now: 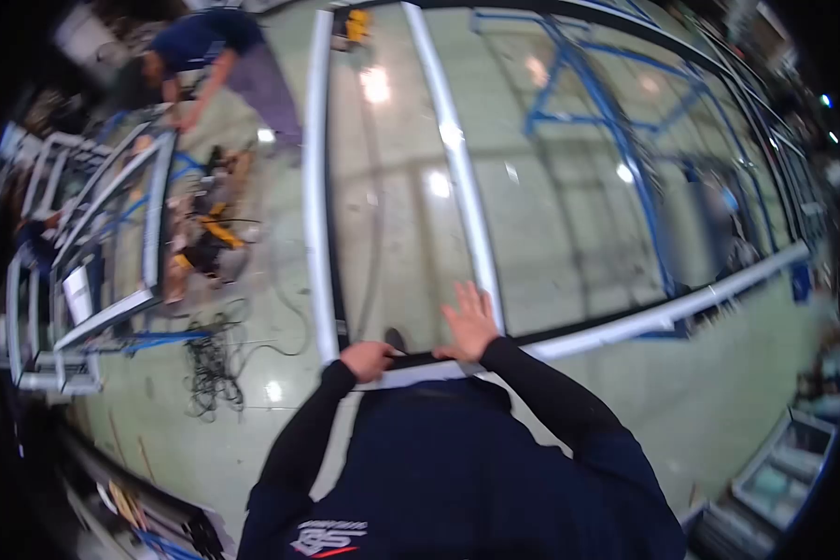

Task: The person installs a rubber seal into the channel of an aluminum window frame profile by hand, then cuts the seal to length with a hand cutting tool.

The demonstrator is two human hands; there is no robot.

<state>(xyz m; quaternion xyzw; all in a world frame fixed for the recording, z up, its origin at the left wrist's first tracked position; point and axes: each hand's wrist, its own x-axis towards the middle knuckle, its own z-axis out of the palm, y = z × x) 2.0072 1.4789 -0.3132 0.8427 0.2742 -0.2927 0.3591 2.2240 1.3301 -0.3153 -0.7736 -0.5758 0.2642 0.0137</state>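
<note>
A large white metal frame (pixel 569 342) with a dark inner edge lies across in front of my body. My left hand (pixel 369 361) is curled over its near bar, beside the corner where a long upright bar (pixel 316 187) meets it. To the right, my right hand (pixel 469 327) rests flat with fingers spread, at the foot of a second long bar (pixel 450 140). Its thumb points toward the left hand. Through the frame, the floor and the tip of a shoe (pixel 396 339) show between my hands.
Blue metal stands (pixel 588 84) are below the frame's right side. A person (pixel 219 56) bends over smaller white frames (pixel 149 224) at the left. Tangled black cable (pixel 217 359) and yellow-black tools (pixel 217 229) lie on the floor. Frame sections (pixel 784 467) stand at lower right.
</note>
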